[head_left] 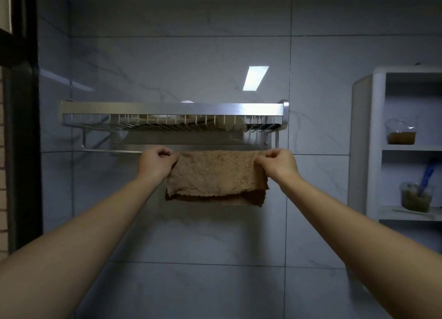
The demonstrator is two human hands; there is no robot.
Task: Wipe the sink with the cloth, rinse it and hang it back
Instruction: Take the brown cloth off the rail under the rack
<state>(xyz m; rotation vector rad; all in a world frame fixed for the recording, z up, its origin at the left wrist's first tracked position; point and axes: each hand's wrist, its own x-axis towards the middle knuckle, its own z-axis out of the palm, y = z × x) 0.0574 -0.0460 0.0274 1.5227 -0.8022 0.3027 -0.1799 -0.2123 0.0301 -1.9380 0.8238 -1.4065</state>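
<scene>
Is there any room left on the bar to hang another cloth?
Yes. The bar is bare from its left end up to the left hand. The right part is crowded: the brown cloth hangs there between both hands, and the right hand sits close to the bar's right end. The rack above already holds things.

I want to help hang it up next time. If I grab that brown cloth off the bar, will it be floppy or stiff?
Probably floppy: the cloth drapes folded over the bar, its edges wavy. Its fluffy surface suggests it is soft and not slippery. Each hand, left and right, pinches a top corner, so it likely sags without support.
</scene>
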